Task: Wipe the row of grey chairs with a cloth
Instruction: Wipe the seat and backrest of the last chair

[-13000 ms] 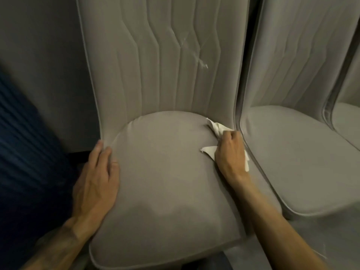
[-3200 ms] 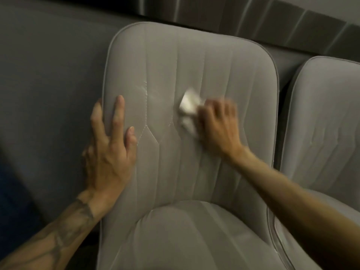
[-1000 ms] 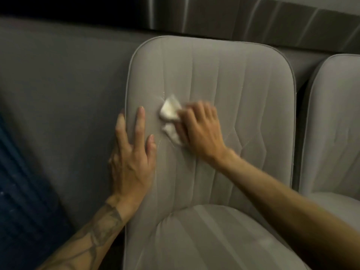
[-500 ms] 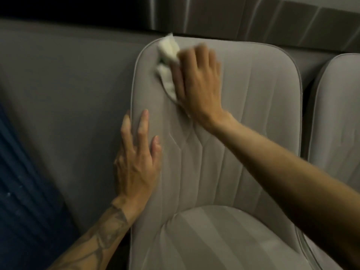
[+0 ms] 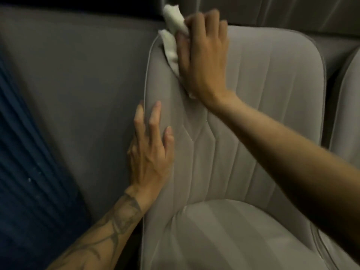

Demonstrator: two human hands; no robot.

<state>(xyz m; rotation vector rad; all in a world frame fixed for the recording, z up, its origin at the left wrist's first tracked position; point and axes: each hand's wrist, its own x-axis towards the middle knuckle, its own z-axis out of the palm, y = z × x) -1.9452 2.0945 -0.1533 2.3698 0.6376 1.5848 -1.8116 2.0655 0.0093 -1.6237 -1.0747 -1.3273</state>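
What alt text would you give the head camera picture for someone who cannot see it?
A person's right hand holds a crumpled white cloth against the top left corner of the backrest of a padded grey fabric chair. The left hand rests flat on the backrest's left edge, and a second grey chair stands just to the right.

One wide-angle camera worn on the head — it faces forward and down; it sits near enough that one grey chair (image 5: 263, 123) fills most of the frame, edges bowed.
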